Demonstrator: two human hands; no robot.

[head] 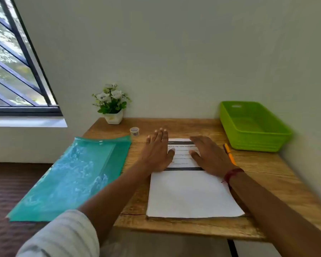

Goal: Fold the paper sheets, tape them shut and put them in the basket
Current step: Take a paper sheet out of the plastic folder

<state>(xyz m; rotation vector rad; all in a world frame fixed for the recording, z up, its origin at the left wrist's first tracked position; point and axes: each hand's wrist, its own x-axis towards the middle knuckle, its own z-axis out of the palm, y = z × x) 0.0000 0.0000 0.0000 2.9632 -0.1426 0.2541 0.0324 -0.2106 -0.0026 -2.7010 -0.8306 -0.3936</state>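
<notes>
The left hand [158, 151] and right hand [209, 156] lie flat, fingers straight, on the printed far end of the paper sheet [191, 193] at the middle of the table [267, 175]. A tape roll [134, 131] stands just beyond them, and the green basket [254, 145] sits at the far right.

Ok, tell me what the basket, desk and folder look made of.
Basket: bright green moulded plastic, by its ribbed walls and cut-out handle.
Desk: wood or wood-look board, matte, with grain and a crack at the front edge.
Folder: thin translucent teal plastic, glossy, with glare patches.
</notes>
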